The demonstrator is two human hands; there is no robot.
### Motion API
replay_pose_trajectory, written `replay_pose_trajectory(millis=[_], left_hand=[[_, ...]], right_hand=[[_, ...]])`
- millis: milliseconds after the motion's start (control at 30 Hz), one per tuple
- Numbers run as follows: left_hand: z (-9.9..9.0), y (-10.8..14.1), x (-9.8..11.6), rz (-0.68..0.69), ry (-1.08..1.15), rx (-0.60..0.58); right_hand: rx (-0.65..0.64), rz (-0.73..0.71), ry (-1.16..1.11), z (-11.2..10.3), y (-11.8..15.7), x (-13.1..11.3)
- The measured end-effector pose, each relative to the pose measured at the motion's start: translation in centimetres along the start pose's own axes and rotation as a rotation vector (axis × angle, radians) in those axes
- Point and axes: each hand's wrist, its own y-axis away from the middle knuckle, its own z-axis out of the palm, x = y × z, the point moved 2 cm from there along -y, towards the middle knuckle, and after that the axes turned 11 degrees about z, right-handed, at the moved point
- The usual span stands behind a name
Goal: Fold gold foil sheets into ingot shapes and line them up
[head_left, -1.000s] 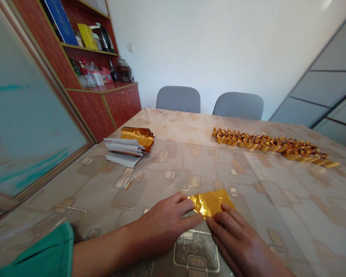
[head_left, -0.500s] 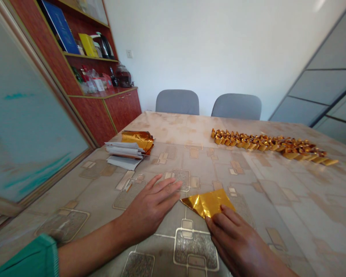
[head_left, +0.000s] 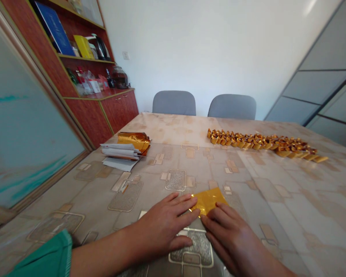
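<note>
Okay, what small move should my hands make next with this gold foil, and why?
Probably press the left hand down to flatten the foil's left end: its fingers lie over that end, while the right hand rests on the near right side, which could keep it from sliding.

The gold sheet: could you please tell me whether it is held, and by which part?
The right hand holds down the gold sheet at its near right edge; the left hand touches its left end.
</note>
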Motion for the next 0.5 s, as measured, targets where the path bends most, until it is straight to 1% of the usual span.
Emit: replay_pose_trajectory(millis=[67, 100, 200, 267, 367, 500], left_hand=[[-0.1, -0.3, -0.1, 0.027, -0.027, 0.017], [-0.1, -0.5, -0.2, 0.047, -0.042, 0.041], [-0.2, -1.1, -0.6, 0.104, -0.052, 0.144], [-0.2, -1.4, -1.0, 0.1, -0.019, 0.205], [-0.4, -1.6, -1.3, 0.067, 0.026, 0.231], [-0.3, -1.7, -1.3, 0.098, -0.035, 0.247]], right_hand=[[-0.042, 0.023, -0.03, -0.6, -0.5, 0.4], [-0.043, 0.012, -0.02, -0.9, -0.8, 0.5], [0.022, -0.065, 0.088, -1.4, -2.0, 0.5], [0.06, -0.121, 0.171, -1.2, -2.6, 0.3], [0.106, -0.164, 0.222, -0.5, -3.0, 0.0], [0.165, -0.142, 0.167, -0.3, -3.1, -0.3]])
